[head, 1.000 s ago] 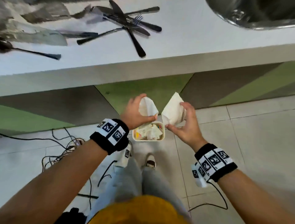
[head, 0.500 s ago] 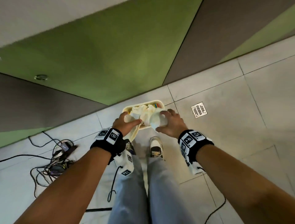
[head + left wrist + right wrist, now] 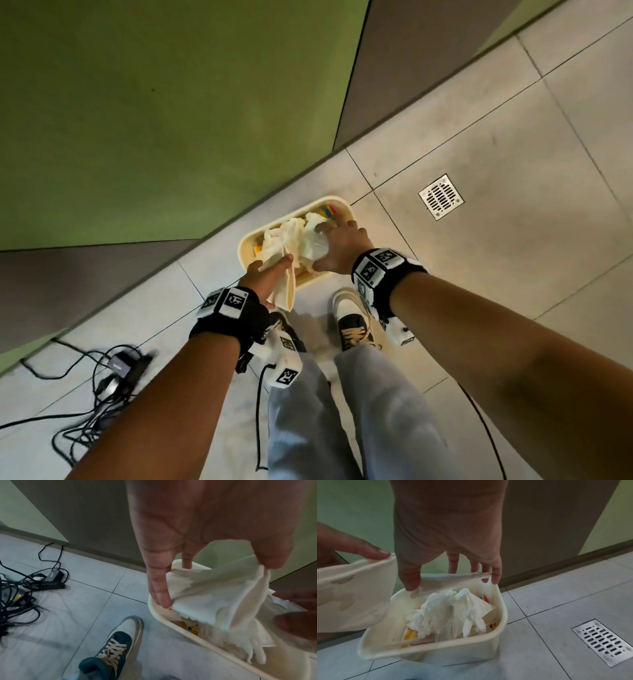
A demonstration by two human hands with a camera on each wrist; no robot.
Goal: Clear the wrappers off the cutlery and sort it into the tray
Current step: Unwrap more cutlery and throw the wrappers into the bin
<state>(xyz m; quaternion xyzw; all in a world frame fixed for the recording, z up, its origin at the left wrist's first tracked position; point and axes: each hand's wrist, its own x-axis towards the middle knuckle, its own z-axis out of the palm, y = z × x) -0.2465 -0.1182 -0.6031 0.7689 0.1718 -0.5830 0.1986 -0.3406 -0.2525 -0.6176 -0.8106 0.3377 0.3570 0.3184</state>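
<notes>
A cream waste bin (image 3: 337, 199) (image 3: 436, 651) stands on the floor against the cabinet front, with crumpled white wrappers (image 3: 447, 615) and coloured paper scraps inside. My left hand (image 3: 270, 274) (image 3: 217, 582) pinches a white paper wrapper (image 3: 284, 294) (image 3: 214, 595) between thumb and fingers at the bin's near left rim. My right hand (image 3: 329, 246) (image 3: 452, 582) holds a second white wrapper (image 3: 313, 245) (image 3: 462, 577) just over the bin's opening. No cutlery or tray is in view.
A metal floor drain (image 3: 441, 196) (image 3: 604, 643) lies to the right of the bin. Tangled black cables and a power adapter (image 3: 116, 373) (image 3: 51, 580) sit on the tiles to the left. My shoes (image 3: 349, 322) (image 3: 116, 642) stand just in front of the bin.
The view has dropped from the counter with the cutlery to the floor. Both hands have gone down with their wrappers, from above the bin to its opening.
</notes>
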